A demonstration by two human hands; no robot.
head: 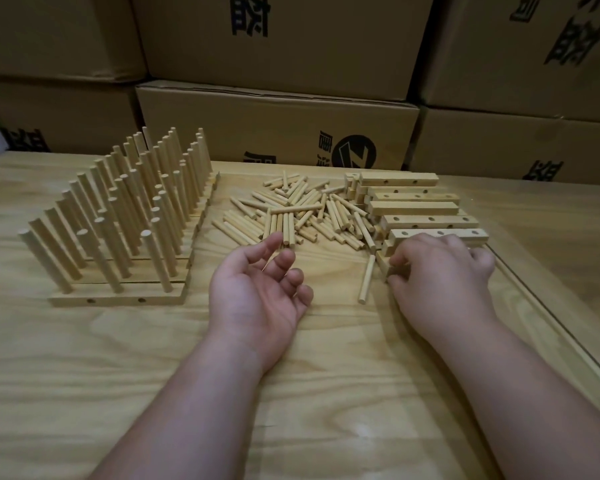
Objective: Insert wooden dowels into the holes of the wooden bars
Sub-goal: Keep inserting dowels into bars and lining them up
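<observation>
A heap of loose wooden dowels (298,213) lies in the middle of the table. To its right sits a stack of drilled wooden bars (426,216). My right hand (444,271) reaches palm down over the nearest bar (390,270), its fingers curled round the bar's near end. My left hand (260,289) lies palm up just in front of the heap, fingers relaxed and holding nothing. One single dowel (367,284) lies between my hands. On the left stand several bars with upright dowels (125,220) set in them.
Stacked cardboard boxes (278,126) form a wall right behind the table. The wooden tabletop (291,393) stretches toward me under my forearms. A raised edge strip (548,327) runs diagonally along the right side.
</observation>
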